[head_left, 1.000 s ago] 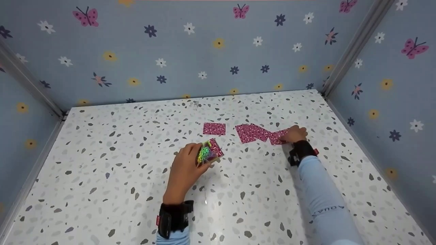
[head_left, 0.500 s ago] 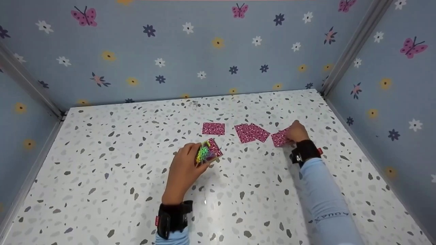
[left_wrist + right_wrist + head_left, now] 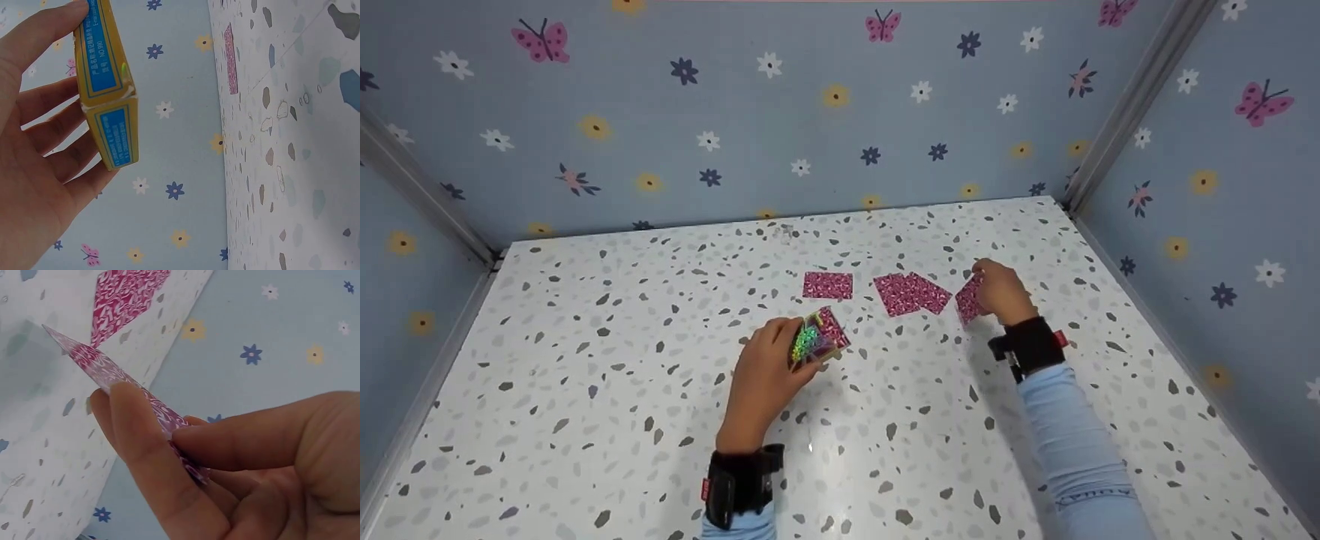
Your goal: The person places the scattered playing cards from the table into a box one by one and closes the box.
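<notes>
My left hand [image 3: 761, 375] grips a small card box [image 3: 810, 341] above the table. Its top shows a shiny rainbow patch and a pink patterned area. In the left wrist view the box [image 3: 107, 62] has yellow sides with blue printed panels, and the fingers curl around it. At the right, my right hand [image 3: 1005, 292] pinches a pink patterned playing card [image 3: 968, 300] between thumb and fingers. The right wrist view shows that card [image 3: 90, 357] tilted nearly edge-on. Two overlapping pink cards [image 3: 896, 295] lie just left of it, and a single card [image 3: 828, 285] lies farther left.
The table [image 3: 607, 360] is white with grey speckles. A blue panel [image 3: 645, 97] with flowers and butterflies stands along its back edge. Similar side panels [image 3: 1252, 202] with metal corner posts [image 3: 1140, 105] bound it left and right.
My right hand has drawn its card slightly away from the overlapping pair, then turned it to a steeper tilt. The left hand and box have stayed nearly still.
</notes>
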A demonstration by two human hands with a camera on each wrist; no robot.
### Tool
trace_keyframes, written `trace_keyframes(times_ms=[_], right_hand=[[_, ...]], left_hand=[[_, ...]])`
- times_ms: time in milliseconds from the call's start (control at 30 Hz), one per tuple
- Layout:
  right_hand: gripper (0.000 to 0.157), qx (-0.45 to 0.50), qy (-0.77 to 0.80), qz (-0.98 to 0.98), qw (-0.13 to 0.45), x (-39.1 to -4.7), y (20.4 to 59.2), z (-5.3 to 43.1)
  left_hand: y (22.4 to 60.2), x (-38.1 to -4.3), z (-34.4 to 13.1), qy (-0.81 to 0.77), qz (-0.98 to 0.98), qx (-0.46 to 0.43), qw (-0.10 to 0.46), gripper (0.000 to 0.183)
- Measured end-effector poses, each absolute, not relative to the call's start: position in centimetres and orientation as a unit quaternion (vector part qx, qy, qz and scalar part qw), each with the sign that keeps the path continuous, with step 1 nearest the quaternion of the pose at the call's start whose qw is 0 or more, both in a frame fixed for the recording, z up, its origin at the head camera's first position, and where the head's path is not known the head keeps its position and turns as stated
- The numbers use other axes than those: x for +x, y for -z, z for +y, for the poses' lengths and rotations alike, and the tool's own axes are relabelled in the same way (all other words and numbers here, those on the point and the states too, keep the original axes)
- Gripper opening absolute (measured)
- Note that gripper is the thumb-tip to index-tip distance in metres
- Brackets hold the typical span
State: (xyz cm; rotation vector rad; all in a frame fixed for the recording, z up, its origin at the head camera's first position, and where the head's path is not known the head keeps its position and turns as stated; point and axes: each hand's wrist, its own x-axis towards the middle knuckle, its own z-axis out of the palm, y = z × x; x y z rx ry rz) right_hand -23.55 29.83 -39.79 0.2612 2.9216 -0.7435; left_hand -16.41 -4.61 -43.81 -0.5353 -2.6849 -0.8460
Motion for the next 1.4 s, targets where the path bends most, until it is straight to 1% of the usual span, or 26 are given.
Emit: trace_keyframes(times_ms=[100,200,333,400,667,833,967,1100,1400], right_hand=[[0.05,0.067,0.25,0.966,0.031,-22.8,39.1,28.5],[0.048,0.034,0.26,0.965,-0.01,-21.8,38.4,27.1],[0.041,-0.012,0.278,0.959,-0.064,-20.2,37.4,25.1],[0.039,-0.026,0.289,0.954,-0.076,-19.5,36.8,24.2],[0.036,-0.052,0.353,0.931,-0.072,-17.3,35.1,21.0],[0.032,-0.074,0.432,0.895,-0.078,-16.4,34.9,19.5],[0.031,-0.112,0.485,0.863,-0.087,-16.0,35.5,18.4],[0.032,-0.145,0.5,0.85,-0.083,-15.7,36.4,17.4],[0.031,-0.149,0.493,0.851,-0.097,-15.8,37.6,16.5]], left_hand=[[43.9,-16.4,-4.6,0.293,-0.93,-0.18,0.133,0.066],[44.0,-16.4,-4.5,0.292,-0.93,-0.179,0.132,0.066],[43.9,-16.4,-4.5,0.293,-0.929,-0.181,0.133,0.065],[43.9,-16.4,-4.5,0.292,-0.93,-0.179,0.132,0.065],[43.6,-16.5,-4.5,0.294,-0.928,-0.183,0.134,0.063],[43.5,-16.5,-4.5,0.296,-0.926,-0.187,0.138,0.063],[43.5,-16.4,-4.5,0.294,-0.926,-0.19,0.142,0.063],[43.5,-16.3,-4.4,0.294,-0.927,-0.186,0.14,0.063],[43.6,-16.5,-4.3,0.299,-0.924,-0.191,0.143,0.061]])
